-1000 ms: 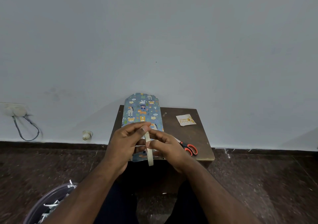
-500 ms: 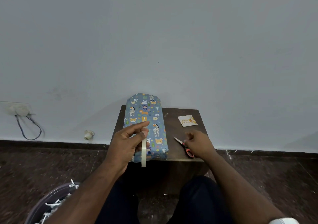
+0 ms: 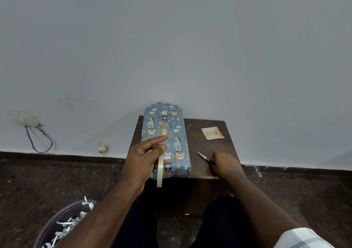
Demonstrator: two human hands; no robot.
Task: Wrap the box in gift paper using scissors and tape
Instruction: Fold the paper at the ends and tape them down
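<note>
A box wrapped in blue animal-print gift paper point(image 3: 165, 133) lies lengthwise on a small dark wooden table point(image 3: 207, 146), its far end against the wall. My left hand point(image 3: 142, 158) is raised over the box's near left part and pinches a pale strip of tape point(image 3: 160, 169) that hangs down from its fingers; whether it also holds a roll is hidden. To the right of the box, my right hand point(image 3: 226, 165) grips the red-handled scissors point(image 3: 206, 158), whose blades point up and left on the table.
A small birthday tag point(image 3: 213, 133) lies at the table's far right. A purple bin point(image 3: 62, 226) of paper scraps stands on the dark floor at lower left. A wall socket with cable point(image 3: 30, 122) is at left. My knees are under the table's near edge.
My right hand let go of the tape strip, moved right to the scissors and closed round their handles. The left hand kept holding the hanging strip.
</note>
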